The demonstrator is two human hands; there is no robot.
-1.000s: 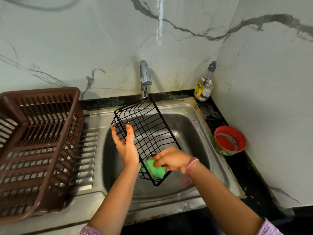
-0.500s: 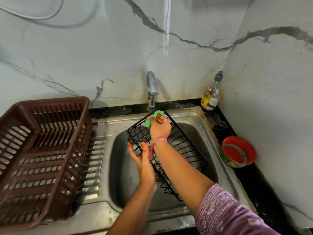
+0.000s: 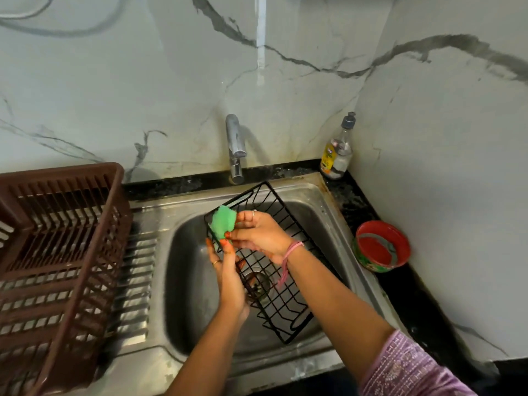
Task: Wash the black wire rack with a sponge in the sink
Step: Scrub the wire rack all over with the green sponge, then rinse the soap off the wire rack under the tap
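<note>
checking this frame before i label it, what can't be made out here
- Left hand, head view: the black wire rack hides its fingertips, so its grip is unclear.
- Bottle label: too small to read.
- Brown crate: cut off by the left edge.
- Sink drain: partly hidden behind rack wires and the right hand.

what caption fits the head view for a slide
Right hand scrubs the black wire rack with a green sponge over the sink, left hand steadying it.
</note>
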